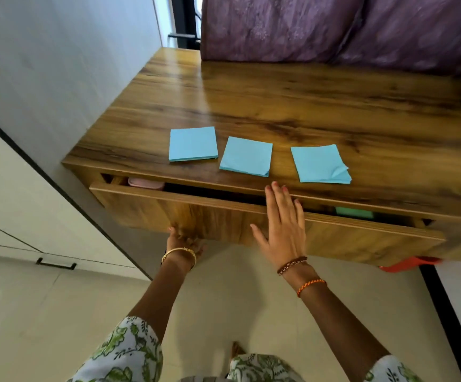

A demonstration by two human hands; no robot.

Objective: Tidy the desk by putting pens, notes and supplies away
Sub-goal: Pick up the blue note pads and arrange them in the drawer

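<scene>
Tabletop [306,106]: a wood-grain surface crossing the middle of the frame from centre left to the right edge; its near edge runs just above the drawer.
Left note pad [193,143]: a light blue square pad lying flat near the tabletop's front edge, left of frame centre.
Middle note pad [246,156]: the same blue, just right of the first and apart from it, slightly turned, its lower right corner a little curled.
Right note pad [320,164]: further right, apart from the middle one, with its lower right corner crumpled and lifted.
Drawer [224,216]: below the tabletop's front edge, pulled out a little so a dark gap shows along its top.
Pink box [146,183]: visible in the gap at the drawer's left end.
Green item [355,212]: visible in the gap toward the right; what it is cannot be told.
Left hand [185,239]: at lower centre, under the drawer front's bottom edge, fingers curled up against it from below; a gold bangle on the wrist.
Right hand [286,224]: fingers straight and slightly spread, laid flat on the drawer front, fingertips reaching the tabletop's edge; it holds nothing. Thread bracelets on the wrist.
Purple fabric [334,28]: fills the upper right of the frame behind the tabletop.
Red object [410,263]: at the right, below the drawer, partly hidden.
</scene>
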